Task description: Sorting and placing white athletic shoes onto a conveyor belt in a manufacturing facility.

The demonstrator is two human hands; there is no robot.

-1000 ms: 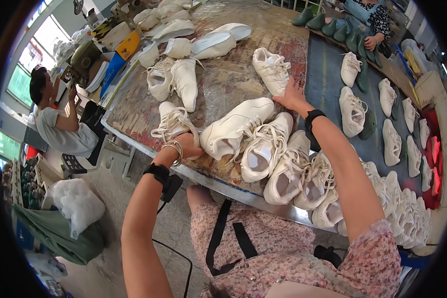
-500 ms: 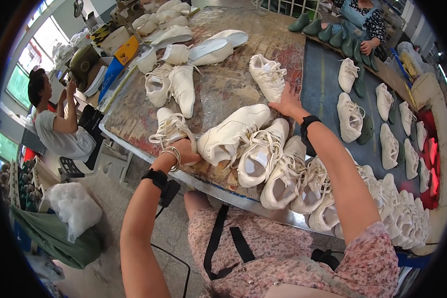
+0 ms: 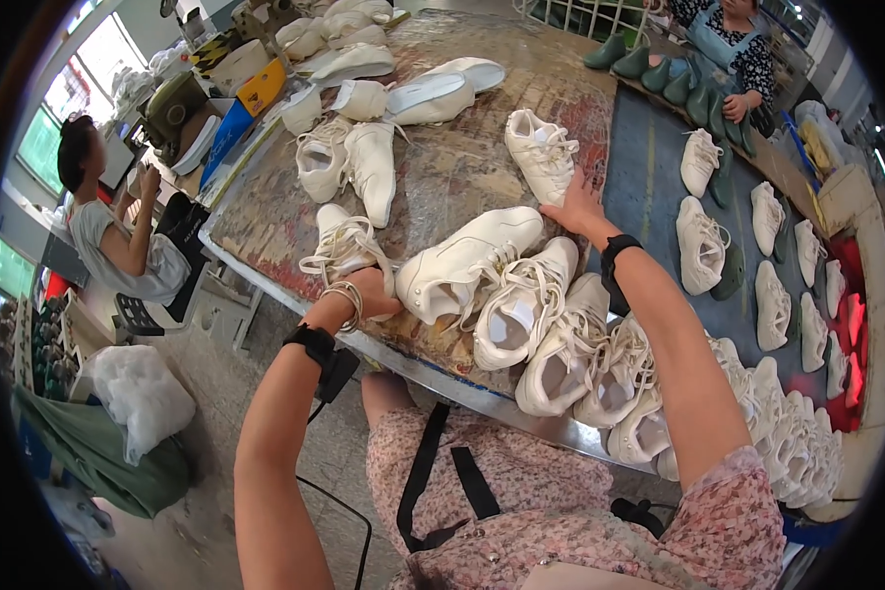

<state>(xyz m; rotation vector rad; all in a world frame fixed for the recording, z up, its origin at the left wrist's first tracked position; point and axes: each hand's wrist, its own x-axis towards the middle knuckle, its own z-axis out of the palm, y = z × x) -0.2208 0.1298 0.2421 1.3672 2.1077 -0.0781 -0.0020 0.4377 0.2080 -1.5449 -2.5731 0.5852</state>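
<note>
My left hand is closed at the toe end of a white lace-up sneaker near the table's front left edge. Some of its fingers are hidden by the shoe and the wrist bands. Farther to the right, my right hand grips the toe of another white sneaker, thumb on one side and fingers on the other. Between my hands a white sneaker lies tilted on its side. Beside it a second one stands with its opening toward me, laces loose.
More white sneakers line the front edge to the right. White shoes lie at the back of the worn table. A dark conveyor belt carries sneakers and green shoe lasts. One person sits left; another works far right.
The whole view has shifted slightly. Both hands stay at the same two sneakers, with no clear movement of the shoes on the table.
</note>
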